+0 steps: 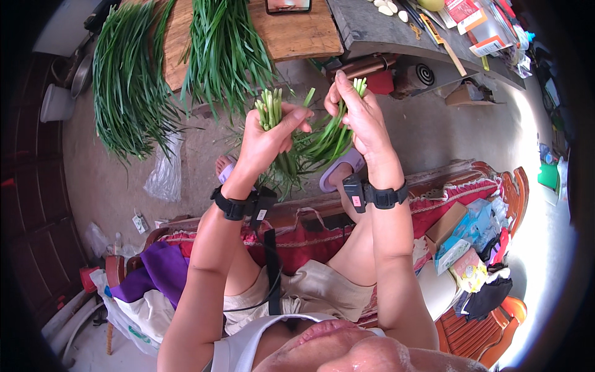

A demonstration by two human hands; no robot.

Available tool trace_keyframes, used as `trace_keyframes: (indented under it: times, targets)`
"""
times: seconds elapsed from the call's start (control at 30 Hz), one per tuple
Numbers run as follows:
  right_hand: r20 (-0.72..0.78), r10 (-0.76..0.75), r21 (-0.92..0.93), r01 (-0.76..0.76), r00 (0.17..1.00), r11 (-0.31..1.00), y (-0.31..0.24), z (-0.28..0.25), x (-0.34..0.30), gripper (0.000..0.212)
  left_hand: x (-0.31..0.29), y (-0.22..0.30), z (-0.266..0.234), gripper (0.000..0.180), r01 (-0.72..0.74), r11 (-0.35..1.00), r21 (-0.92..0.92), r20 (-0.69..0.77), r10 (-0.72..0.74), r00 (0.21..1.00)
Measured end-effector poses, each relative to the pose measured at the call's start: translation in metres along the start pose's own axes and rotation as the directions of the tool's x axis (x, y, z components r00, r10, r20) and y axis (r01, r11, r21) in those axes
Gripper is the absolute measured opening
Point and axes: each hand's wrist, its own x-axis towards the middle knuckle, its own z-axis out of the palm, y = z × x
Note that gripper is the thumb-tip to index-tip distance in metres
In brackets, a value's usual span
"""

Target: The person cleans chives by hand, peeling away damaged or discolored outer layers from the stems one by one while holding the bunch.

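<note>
My left hand (257, 142) is closed around a bunch of garlic chives (268, 106), the pale cut stems pointing up and the green leaves hanging below the fist. To the right, at about the same height, my right hand (369, 124) grips a smaller bunch of chives (330, 141). Its stem ends stick out past the thumb, and its leaves droop down and left toward the other bunch. A single short stem (309, 96) pokes out between the two hands. Where the leaves overlap, I cannot tell which bunch some belong to.
Two large heaps of chives, one (127, 74) at far left and another (223, 53) beside it, hang over the edge of a wooden table (304, 40). A grey tabletop (384, 40) holds a knife (431, 28) and packages. Clear plastic (166, 170) lies on the floor.
</note>
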Motion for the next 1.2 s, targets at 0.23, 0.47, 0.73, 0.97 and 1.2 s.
trace_keyframes:
  times: [0.23,0.47,0.73,0.97,1.2]
  targets:
    - [0.092,-0.076,0.071,0.070,0.993,0.995,0.009,0.023,-0.002,0.038,0.001,-0.004,0.002,0.021,-0.017,1.000,-0.015,0.004,0.017,1.000]
    - [-0.123,-0.226,0.005,0.228,0.966,0.974,-0.007,-0.004,0.001,0.038,-0.002,0.000,0.003,0.021,0.023,0.990,0.138,0.046,-0.029,0.999]
    - [-0.494,-0.249,0.175,0.376,0.833,0.910,-0.027,-0.085,0.000,0.032,-0.005,-0.007,-0.029,0.021,0.025,0.926,0.378,-0.015,-0.021,1.000]
    - [-0.594,-0.244,0.243,0.460,0.767,0.854,-0.034,-0.121,-0.010,0.030,0.002,-0.008,-0.060,0.020,-0.038,0.950,0.311,-0.146,0.087,0.985]
    - [-0.688,-0.265,0.265,0.574,0.675,0.775,-0.033,-0.142,-0.014,0.029,0.007,-0.008,-0.069,0.017,-0.126,0.969,0.213,-0.283,0.184,0.941]
